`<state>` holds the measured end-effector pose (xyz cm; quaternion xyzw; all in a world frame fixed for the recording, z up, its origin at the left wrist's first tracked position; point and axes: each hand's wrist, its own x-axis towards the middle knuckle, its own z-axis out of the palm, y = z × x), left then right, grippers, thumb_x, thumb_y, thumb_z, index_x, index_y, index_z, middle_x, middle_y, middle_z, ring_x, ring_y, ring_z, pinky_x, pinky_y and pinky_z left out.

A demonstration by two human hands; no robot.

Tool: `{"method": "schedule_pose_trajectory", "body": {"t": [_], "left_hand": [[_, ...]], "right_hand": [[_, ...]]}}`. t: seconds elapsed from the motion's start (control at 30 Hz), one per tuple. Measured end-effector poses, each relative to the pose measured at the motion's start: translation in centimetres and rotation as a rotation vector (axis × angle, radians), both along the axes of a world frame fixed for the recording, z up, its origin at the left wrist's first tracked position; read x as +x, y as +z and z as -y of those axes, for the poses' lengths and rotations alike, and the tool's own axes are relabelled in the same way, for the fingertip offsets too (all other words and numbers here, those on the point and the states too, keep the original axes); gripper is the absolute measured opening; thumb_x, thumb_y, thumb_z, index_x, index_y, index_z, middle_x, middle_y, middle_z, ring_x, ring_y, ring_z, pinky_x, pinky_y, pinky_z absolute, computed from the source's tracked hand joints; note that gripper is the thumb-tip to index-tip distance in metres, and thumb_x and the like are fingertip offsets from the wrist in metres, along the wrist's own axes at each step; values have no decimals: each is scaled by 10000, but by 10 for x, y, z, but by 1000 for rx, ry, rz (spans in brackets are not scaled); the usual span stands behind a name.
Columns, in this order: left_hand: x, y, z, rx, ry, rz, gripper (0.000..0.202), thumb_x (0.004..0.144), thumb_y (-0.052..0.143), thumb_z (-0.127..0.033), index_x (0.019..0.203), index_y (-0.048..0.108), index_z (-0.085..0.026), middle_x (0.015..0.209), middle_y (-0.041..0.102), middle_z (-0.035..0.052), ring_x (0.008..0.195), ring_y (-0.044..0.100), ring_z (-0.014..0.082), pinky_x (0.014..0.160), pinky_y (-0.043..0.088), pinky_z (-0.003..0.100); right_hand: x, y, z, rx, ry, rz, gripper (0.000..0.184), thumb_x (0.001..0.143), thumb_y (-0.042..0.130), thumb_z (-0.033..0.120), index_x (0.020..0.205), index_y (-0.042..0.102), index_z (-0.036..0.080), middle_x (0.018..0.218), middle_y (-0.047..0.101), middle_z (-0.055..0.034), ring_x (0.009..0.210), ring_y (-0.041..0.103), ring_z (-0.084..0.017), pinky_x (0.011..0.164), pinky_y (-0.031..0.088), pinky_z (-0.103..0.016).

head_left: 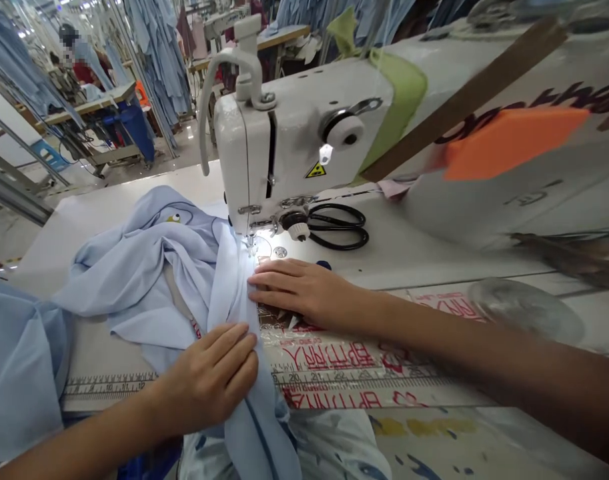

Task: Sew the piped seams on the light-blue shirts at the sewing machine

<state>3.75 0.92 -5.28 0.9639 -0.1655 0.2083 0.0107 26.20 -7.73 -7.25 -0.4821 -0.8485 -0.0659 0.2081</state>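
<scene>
A light blue piece of cloth lies in folds on the sewing machine table, and its right edge runs under the machine's needle and presser foot. My left hand is closed on the strip of cloth near the table's front edge, with the fingers curled over it. Closer to the needle, my right hand lies flat with its fingers stretched out, and the fingertips touch the cloth's edge. What is under the right palm is mostly hidden. The white sewing machine stands just beyond both hands.
Black scissor-like handles lie behind the needle area. A printed ruler tape runs along the table's front edge. More blue cloth hangs at the left. An orange piece is on the machine arm. A person works in the far background.
</scene>
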Motion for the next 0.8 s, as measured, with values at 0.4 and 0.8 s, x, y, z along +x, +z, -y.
{"method": "schedule_pose_trajectory", "body": {"t": [0.4,0.8], "left_hand": [[6,-4,25,-32,-37,12,211,808,426,-59,903,614,-45,955,652,166,1021,588,270,859,536,404],[-8,3,23,136,-185,-61,275,814,422,-127,984,626,-51,976,667,132,983,612,261,891,526,380]], "right_hand": [[8,2,10,23,7,85,301,942,310,193,1107,552,124,1167,544,-89,1097,415,-205,895,411,-391],[7,-4,11,-4,0,76,326,942,286,181,1136,547,149,1168,545,-70,1095,414,-199,902,392,-388]]}}
